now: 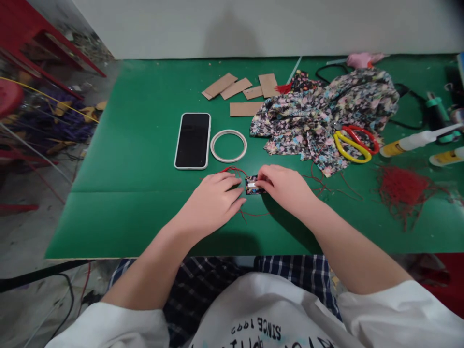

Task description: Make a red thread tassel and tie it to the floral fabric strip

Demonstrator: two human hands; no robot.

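Lying flat on the green worktop (pixel 145 217), between the two hands and near the edge closest to the person, a small floral piece (pixel 248 190) is seen with a pale, shiny strip (pixel 251 185) across its middle. Its right end is grasped by the fingertips of the right hand (pixel 284 186), with thumb and forefinger brought close together and much of that end covered. Nothing is seen held by the left hand (pixel 217 195), which is laid loosely with its fingers spread, just beside the piece's left edge. Very little weight is to be expected, so the piece could easily be slid or turned by a light nudge. Some stiffness is suggested by its flat, straight-edged shape, though what is under the cloth cannot be told. The pale strip looks smooth and may be found slippery, or tacky if it is adhesive; a surer hold should be given by the fabric edges, pinched at the short ends, with the middle left unpressed. More care is called for by the fine red threads (pixel 232 168) near the left fingers: limp and thin, they could be snagged or dragged along, and would best be taken singly between fingertips and kept from under the piece.
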